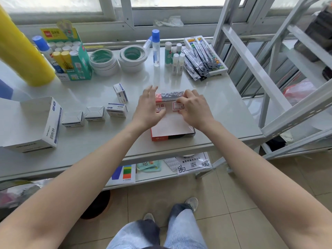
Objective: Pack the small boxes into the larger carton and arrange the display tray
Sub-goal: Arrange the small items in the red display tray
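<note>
A flat red, black and white display tray (pixel 172 129) lies at the table's front middle. Both hands work over its far half. My left hand (pixel 148 107) rests on the tray's left side with fingers spread, its thumb beside a small red-and-white packet (pixel 160 107). My right hand (pixel 194 106) pinches another small red-and-white packet (pixel 177 106) on the tray. Several small white-and-blue boxes (pixel 116 110) stand in a row to the left, one more (pixel 120 92) behind them. The larger white carton (pixel 38 123) lies open at the far left.
At the back stand tape rolls (pixel 133 57), glue sticks (pixel 177 60), a glue bottle (pixel 156 47), a green glue box (pixel 71 56), pen packs (pixel 199 58) and a yellow roll (pixel 19 51). A metal rack (pixel 269 69) rises on the right. Papers lie on the lower shelf (pixel 161 169).
</note>
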Motion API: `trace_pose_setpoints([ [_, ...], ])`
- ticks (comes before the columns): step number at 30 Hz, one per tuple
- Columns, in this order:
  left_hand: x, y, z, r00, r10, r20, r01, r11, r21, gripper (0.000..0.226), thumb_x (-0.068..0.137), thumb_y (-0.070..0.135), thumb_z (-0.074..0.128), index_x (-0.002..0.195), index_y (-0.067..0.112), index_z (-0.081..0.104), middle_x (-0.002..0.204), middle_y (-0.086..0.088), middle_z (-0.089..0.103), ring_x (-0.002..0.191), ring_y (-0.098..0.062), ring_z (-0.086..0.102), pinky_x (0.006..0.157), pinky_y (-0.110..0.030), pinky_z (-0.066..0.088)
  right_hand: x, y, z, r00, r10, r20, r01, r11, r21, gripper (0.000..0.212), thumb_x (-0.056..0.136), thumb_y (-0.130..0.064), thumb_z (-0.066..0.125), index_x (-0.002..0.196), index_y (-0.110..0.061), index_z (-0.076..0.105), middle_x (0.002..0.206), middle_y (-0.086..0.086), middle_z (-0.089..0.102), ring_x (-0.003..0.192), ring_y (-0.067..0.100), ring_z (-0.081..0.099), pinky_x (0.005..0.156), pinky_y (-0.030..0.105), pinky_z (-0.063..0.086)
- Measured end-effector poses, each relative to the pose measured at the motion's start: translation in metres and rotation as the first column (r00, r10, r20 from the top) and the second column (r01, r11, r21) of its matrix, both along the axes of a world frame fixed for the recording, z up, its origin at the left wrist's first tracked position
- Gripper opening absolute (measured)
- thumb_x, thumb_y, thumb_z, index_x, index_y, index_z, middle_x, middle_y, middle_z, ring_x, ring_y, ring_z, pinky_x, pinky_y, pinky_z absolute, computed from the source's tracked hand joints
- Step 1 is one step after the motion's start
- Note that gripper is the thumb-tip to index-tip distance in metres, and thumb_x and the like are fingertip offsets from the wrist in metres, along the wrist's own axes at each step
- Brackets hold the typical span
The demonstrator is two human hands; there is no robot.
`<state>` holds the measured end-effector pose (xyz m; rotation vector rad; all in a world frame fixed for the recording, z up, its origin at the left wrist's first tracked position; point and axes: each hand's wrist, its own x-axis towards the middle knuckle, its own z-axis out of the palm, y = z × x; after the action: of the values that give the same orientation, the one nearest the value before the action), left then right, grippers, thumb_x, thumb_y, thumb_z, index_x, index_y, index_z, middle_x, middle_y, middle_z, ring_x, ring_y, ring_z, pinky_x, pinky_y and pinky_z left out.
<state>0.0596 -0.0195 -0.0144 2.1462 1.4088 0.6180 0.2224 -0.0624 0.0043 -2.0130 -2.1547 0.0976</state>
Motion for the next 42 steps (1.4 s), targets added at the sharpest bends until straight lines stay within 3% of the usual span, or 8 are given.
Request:
trace_pose_setpoints([
  [5, 0.001, 0.01, -0.011, 0.983, 0.006, -0.183, -0.03, 0.991, -0.13, 0.1, 0.077, 0.037, 0.071, 0.149, 0.01, 0.009, 0.158, -0.014, 0.008, 0.145, -0.031, 0.015, 0.118, -0.038, 0.016, -0.01, 0.007, -0.003, 0.994, 0.07, 0.081, -0.071, 0.997, 0.014, 0.027, 0.084, -0.009, 0.053, 0.111, -0.008, 0.059, 0.117, 0.01, 0.058, 0.117, 0.029, 0.047, 0.097, 0.037, 0.034],
  [10, -0.001, 0.017, -0.013, 0.988, 0.006, -0.155, -0.021, 0.995, -0.097, 0.084, 0.078, 0.03, 0.071, 0.145, 0.007, 0.026, 0.148, -0.012, 0.028, 0.135, -0.03, 0.034, 0.113, -0.039, 0.03, -0.015, 0.012, -0.008, 0.996, 0.075, 0.056, -0.078, 0.996, 0.049, 0.024, 0.08, 0.002, 0.047, 0.101, -0.002, 0.06, 0.109, 0.017, 0.058, 0.107, 0.036, 0.05, 0.089, 0.041, 0.041],
  [14, -0.002, 0.017, -0.011, 0.99, -0.008, -0.144, -0.005, 0.996, -0.084, 0.08, 0.077, 0.027, 0.072, 0.142, 0.007, 0.031, 0.143, -0.011, 0.035, 0.129, -0.029, 0.042, 0.11, -0.038, 0.034, -0.016, 0.016, -0.014, 0.997, 0.031, 0.064, -0.037, 0.995, 0.098, 0.019, 0.075, 0.001, 0.06, 0.093, -0.001, 0.06, 0.102, 0.021, 0.057, 0.094, 0.039, 0.054, 0.075, 0.045, 0.048],
  [21, 0.003, 0.018, -0.007, 0.993, 0.004, -0.121, -0.016, 0.995, -0.097, 0.081, 0.077, 0.022, 0.072, 0.143, 0.005, 0.029, 0.147, -0.009, 0.032, 0.129, -0.027, 0.044, 0.109, -0.035, 0.035, -0.017, 0.015, -0.014, 0.998, 0.025, 0.055, -0.028, 0.997, 0.069, 0.025, 0.084, -0.006, 0.056, 0.108, -0.004, 0.052, 0.107, 0.016, 0.063, 0.094, 0.036, 0.062, 0.083, 0.039, 0.042],
  [28, 0.008, 0.017, -0.007, 0.995, 0.008, -0.104, -0.02, 0.993, -0.112, 0.079, 0.078, 0.021, 0.069, 0.143, 0.004, 0.027, 0.148, -0.012, 0.028, 0.131, -0.027, 0.042, 0.108, -0.036, 0.037, -0.015, 0.013, -0.015, 0.999, 0.046, 0.019, -0.046, 0.998, 0.036, 0.016, 0.081, 0.0, 0.047, 0.093, 0.0, 0.057, 0.1, 0.019, 0.058, 0.089, 0.039, 0.059, 0.08, 0.041, 0.044],
  [33, 0.01, 0.016, -0.009, 0.999, 0.051, -0.009, -0.051, 0.981, -0.188, 0.09, 0.078, 0.015, 0.067, 0.148, 0.003, 0.012, 0.155, -0.019, 0.013, 0.146, -0.024, 0.015, 0.111, -0.019, 0.016, -0.01, 0.01, -0.01, 0.998, 0.052, 0.033, -0.053, 0.999, 0.009, 0.021, 0.081, 0.0, 0.045, 0.099, -0.001, 0.056, 0.103, 0.019, 0.058, 0.093, 0.038, 0.059, 0.082, 0.042, 0.043],
  [37, 0.004, 0.012, -0.013, 0.998, 0.044, 0.054, -0.031, 0.975, -0.221, 0.096, 0.077, 0.014, 0.069, 0.149, 0.007, 0.005, 0.156, -0.021, 0.003, 0.148, -0.024, 0.0, 0.093, -0.003, 0.003, -0.008, 0.009, -0.009, 0.993, 0.02, 0.12, -0.022, 1.0, 0.016, 0.021, 0.083, -0.006, 0.047, 0.101, -0.006, 0.058, 0.108, 0.015, 0.058, 0.102, 0.035, 0.055, 0.085, 0.041, 0.039],
  [42, -0.009, 0.006, 0.0, 0.998, 0.014, 0.061, -0.009, 0.996, -0.09, 0.081, 0.083, 0.019, 0.064, 0.147, 0.007, 0.017, 0.155, -0.016, 0.016, 0.147, -0.022, 0.011, 0.11, -0.016, 0.007, -0.019, 0.011, 0.002, 0.996, 0.005, 0.083, -0.012, 0.996, 0.088, 0.025, 0.082, -0.008, 0.048, 0.104, -0.006, 0.058, 0.11, 0.017, 0.055, 0.105, 0.036, 0.05, 0.086, 0.044, 0.04],
])
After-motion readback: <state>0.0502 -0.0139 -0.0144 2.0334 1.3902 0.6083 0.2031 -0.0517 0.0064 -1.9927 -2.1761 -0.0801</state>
